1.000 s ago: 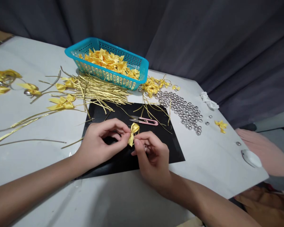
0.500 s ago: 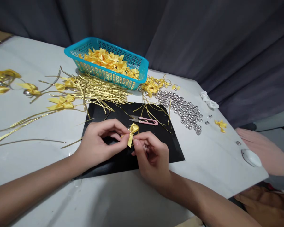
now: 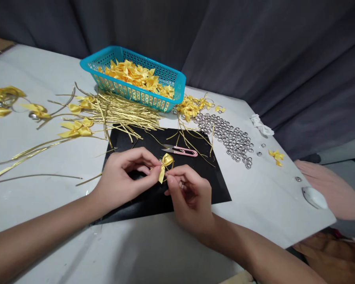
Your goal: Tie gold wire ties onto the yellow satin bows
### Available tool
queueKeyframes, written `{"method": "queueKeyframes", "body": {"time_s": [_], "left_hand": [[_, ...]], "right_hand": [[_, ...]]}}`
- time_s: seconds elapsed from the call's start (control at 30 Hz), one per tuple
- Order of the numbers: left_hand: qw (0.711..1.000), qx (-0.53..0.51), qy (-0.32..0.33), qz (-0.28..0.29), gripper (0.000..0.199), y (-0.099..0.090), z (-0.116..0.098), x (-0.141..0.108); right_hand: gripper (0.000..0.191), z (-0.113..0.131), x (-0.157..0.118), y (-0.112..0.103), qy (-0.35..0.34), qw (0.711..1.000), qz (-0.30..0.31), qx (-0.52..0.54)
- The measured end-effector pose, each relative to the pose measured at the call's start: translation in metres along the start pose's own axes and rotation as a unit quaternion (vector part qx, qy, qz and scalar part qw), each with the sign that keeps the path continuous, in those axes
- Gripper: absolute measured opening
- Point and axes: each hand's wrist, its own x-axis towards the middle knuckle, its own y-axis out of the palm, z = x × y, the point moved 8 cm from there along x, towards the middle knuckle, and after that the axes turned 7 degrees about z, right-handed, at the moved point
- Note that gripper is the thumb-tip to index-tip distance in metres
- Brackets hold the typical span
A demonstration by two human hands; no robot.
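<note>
Over a black mat (image 3: 121, 207), my left hand (image 3: 133, 169) pinches a small yellow ribbon bow (image 3: 166, 161) between thumb and index finger. One tail of the bow hangs down, and a thin gold cord loops beside it. My right hand (image 3: 192, 193) is closed just right of the bow, thumb and index finger pressed together on the gold cord (image 3: 173, 167). Its other fingers are curled in. Beyond the hands, pink-handled thread snips (image 3: 182, 150) lie on the mat.
A teal basket (image 3: 130, 88) of yellow bows stands at the back. In front of it lies a pile of gold cords (image 3: 124, 112). Small silver bells or beads (image 3: 227, 136) spread to the right. Loose bows (image 3: 77, 128) lie left, and a white computer mouse (image 3: 313, 197) sits near the right edge.
Almost nothing differs. The bow tilts very slightly, its tail shifting a little to the left, while both hands keep their places.
</note>
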Motion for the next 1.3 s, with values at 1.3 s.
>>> {"method": "queueKeyframes", "body": {"time_s": [1.3], "left_hand": [[0.999, 0.008, -0.015, -0.031, 0.003, -0.0048, 0.0002, 0.0006]], "right_hand": [[0.013, 0.0011, 0.0003, -0.0034, -0.009, 1.000, -0.006, 0.008]]}}
